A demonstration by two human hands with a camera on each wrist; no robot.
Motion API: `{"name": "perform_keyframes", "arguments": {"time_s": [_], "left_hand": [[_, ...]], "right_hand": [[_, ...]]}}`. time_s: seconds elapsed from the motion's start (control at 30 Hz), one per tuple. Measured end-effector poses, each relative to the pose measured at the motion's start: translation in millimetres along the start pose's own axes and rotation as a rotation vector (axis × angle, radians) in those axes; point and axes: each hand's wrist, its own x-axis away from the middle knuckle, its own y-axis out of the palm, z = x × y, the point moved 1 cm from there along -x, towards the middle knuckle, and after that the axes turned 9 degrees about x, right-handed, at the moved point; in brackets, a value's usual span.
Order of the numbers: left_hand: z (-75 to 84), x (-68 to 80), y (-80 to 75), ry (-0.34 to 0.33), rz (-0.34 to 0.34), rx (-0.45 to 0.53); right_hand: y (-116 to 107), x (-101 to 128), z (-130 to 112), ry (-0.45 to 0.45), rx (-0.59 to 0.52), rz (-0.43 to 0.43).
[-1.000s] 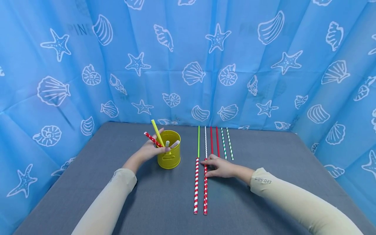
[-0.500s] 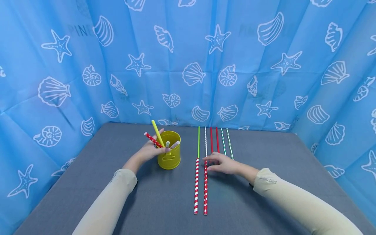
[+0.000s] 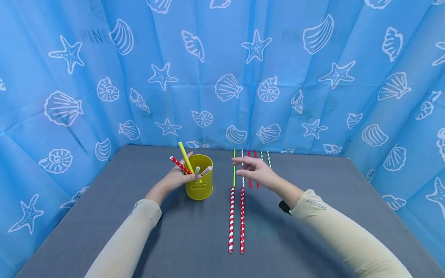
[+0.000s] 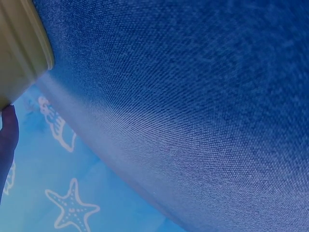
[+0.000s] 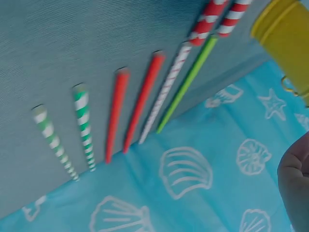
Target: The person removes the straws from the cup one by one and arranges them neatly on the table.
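Observation:
At left, my left hand (image 3: 175, 178) grips the yellow metal bucket (image 3: 205, 189) by its side near the rim. Several paper straws stand in the bucket, among them a yellow straw (image 3: 185, 156) and a red dotted straw (image 3: 179, 164). Over the row of straws hovers my right hand (image 3: 256, 170), fingers loosely bent with nothing between them. Beneath and before it lie a red-and-white striped straw (image 3: 231, 220), a red straw with white spots (image 3: 242, 224), a lime green straw (image 3: 234, 170) and a white patterned straw (image 5: 166, 89).
Two plain red straws (image 5: 117, 116) and two green-and-white striped straws (image 5: 83, 123) continue the row to the right on the grey tabletop (image 3: 194, 239). A blue curtain (image 3: 208, 104) with white shells hangs along the back and sides.
The right hand has left the red spotted straw, rising and moving toward the far side of the table. The left hand stays on the bucket.

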Motion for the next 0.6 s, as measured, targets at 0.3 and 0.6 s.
{"name": "perform_keyframes", "arguments": {"time_s": [0.3, 0.6], "left_hand": [[-0.1, -1.5, 0.2, -0.001, 0.007, -0.016], [0.3, -0.5, 1.4, 0.004, 0.017, -0.034]], "right_hand": [[29, -19, -19, -0.037, -0.062, -0.059], [51, -32, -30, -0.076, -0.091, -0.046]]}}
